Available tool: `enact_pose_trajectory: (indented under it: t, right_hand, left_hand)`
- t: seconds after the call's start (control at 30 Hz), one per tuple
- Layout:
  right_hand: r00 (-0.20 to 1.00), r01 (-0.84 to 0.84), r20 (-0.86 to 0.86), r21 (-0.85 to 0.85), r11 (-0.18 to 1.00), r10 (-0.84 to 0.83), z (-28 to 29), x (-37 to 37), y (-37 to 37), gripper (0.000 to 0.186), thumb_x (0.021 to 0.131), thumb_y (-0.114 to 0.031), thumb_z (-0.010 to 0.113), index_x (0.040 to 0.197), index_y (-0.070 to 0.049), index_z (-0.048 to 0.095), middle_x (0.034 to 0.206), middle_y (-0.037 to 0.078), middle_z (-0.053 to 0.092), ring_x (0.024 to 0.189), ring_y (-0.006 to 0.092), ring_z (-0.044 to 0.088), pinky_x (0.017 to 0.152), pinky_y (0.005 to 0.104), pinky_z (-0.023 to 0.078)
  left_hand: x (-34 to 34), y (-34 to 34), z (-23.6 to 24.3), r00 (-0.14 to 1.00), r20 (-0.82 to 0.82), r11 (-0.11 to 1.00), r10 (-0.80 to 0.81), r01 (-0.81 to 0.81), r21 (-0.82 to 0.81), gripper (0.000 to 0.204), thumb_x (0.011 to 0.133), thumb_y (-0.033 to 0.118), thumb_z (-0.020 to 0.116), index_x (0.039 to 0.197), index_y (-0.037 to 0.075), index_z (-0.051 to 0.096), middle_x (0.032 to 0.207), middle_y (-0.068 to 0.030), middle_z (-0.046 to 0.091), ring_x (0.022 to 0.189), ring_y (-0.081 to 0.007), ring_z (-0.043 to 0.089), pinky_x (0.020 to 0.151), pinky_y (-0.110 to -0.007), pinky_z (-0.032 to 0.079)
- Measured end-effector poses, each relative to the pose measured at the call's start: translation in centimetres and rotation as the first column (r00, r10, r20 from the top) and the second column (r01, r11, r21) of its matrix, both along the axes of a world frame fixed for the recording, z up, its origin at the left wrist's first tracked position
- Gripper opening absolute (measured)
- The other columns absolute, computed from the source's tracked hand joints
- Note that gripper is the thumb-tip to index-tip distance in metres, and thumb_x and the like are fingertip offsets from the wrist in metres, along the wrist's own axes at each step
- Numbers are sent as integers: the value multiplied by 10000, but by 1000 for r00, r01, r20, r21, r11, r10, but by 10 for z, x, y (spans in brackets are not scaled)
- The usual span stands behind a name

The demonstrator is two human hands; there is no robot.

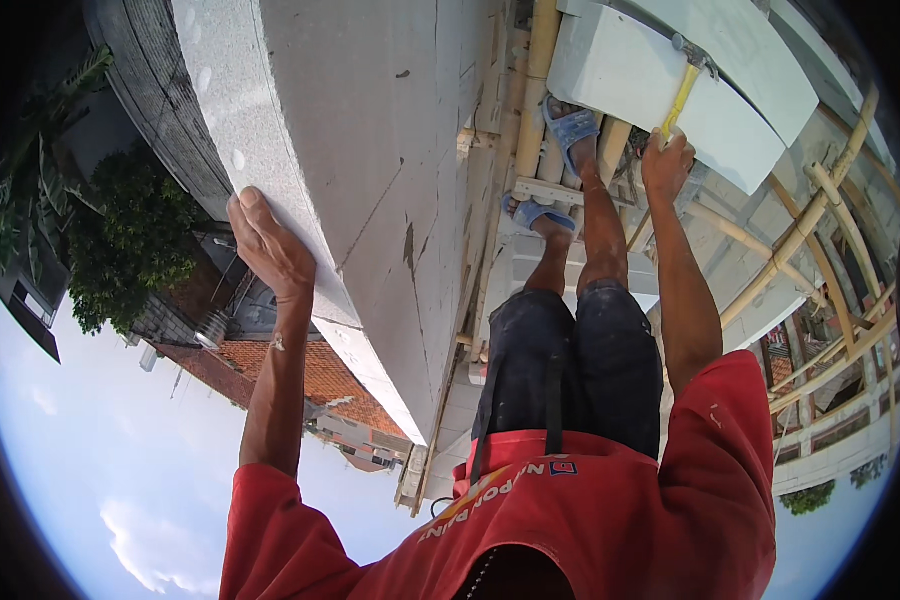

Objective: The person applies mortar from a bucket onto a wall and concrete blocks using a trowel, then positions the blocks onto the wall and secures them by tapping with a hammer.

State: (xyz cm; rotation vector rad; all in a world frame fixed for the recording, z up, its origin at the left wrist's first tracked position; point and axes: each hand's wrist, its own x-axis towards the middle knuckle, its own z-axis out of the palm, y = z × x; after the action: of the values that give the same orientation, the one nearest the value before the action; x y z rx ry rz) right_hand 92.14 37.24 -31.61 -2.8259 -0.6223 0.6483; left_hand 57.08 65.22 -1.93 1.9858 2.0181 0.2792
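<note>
My left hand (272, 248) lies on the top edge of a pale block wall (370, 150), its fingers stretched out along the light grey top face and nothing in its grasp. Off to the right, my right hand (667, 163) is closed round the lower end of a hammer's yellow handle. The hammer (684, 92) points away from me, its metal head over a large white block (630, 70). From this view I cannot tell whether the head touches the block. Thin dark lines and chipped patches mark the wall's side face.
My feet in blue sandals (572, 128) stand on bamboo scaffolding (535, 90) beside the wall. More bamboo poles (800, 235) cross at the right. Another white slab (740, 60) lies by the block. Beyond the wall are tiled roofs (300, 370) and trees (135, 240) below.
</note>
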Motion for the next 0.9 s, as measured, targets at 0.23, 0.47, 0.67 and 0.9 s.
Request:
enact_pose_trajectory:
  t: [0.23, 0.47, 0.67, 0.9]
  right_hand:
    - [980, -46, -186, 120, 992, 68, 13, -72, -4, 446, 973, -338, 609, 1275, -14, 559, 1221, 337, 528, 1197, 506, 515, 989, 575, 434]
    - [901, -125, -384, 217, 968, 203, 43, -136, -4, 339, 965, -275, 603, 1188, -22, 637, 1137, 280, 625, 1090, 481, 601, 948, 527, 483]
    - [720, -101, -670, 155, 983, 180, 101, -199, 3, 269, 959, -197, 566, 1116, -16, 687, 1131, 257, 683, 1087, 437, 643, 949, 478, 495]
    - [513, -65, -836, 190, 980, 196, 169, -281, 22, 306, 983, -203, 533, 1211, -52, 671, 1098, 205, 710, 1044, 392, 675, 905, 429, 506]
  left_hand:
    - [2, 1, 2, 1000, 23, 1000, -2, 2, -2, 609, 1049, 550, 378, 1077, -21, 589, 896, -197, 611, 794, -289, 583, 776, -415, 463]
    - [-8, -1, -2, 1000, 28, 1000, 7, -6, -22, 746, 1003, 696, 370, 1131, 7, 625, 867, -198, 661, 776, -289, 669, 747, -435, 519]
    - [-18, 0, -1, 998, 37, 999, -52, 53, -5, 777, 992, 725, 359, 1203, 31, 638, 898, -198, 700, 827, -308, 718, 791, -457, 559]
    - [1, -2, 12, 995, -50, 987, 87, -93, -133, 893, 932, 807, 367, 1277, 32, 643, 1011, -198, 693, 912, -293, 702, 854, -492, 547]
